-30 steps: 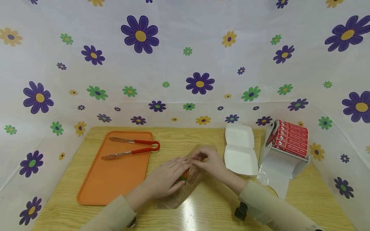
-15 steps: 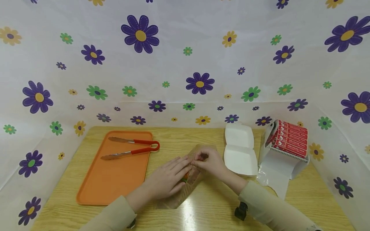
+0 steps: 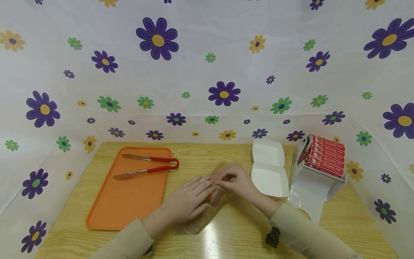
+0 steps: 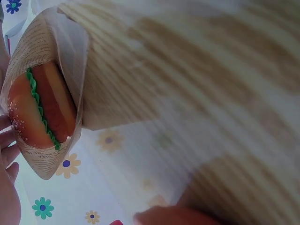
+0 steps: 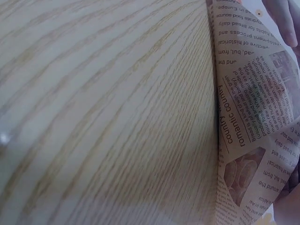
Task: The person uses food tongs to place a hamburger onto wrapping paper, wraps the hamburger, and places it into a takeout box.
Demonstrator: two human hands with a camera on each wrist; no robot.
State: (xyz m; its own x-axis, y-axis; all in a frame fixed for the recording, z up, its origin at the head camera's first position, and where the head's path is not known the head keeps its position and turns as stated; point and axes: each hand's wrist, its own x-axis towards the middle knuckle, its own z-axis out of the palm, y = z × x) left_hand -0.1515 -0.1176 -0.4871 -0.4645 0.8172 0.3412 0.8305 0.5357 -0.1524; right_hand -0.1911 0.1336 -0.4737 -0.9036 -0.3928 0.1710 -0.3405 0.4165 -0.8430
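A toy burger (image 4: 40,112) with a green lettuce frill lies half wrapped in newsprint-pattern paper (image 3: 211,212) at the middle of the wooden table (image 3: 245,233). My left hand (image 3: 202,189) lies flat on it, fingers straight, pressing the paper and burger down; only an orange sliver of the burger (image 3: 208,197) shows under it in the head view. My right hand (image 3: 224,180) pinches the paper's far fold just beyond the left fingertips. In the right wrist view the printed paper (image 5: 253,117) rises in a folded flap off the table.
An orange tray (image 3: 126,205) lies to the left with red-handled tongs (image 3: 148,164) on its far end. To the right sit an open white clamshell box (image 3: 269,169) and a red-and-white wrap dispenser box (image 3: 323,155) with a sheet hanging out. Flowered sheeting walls the table.
My right hand's fingers have shifted slightly on the paper fold. The left hand stays flat on the burger.
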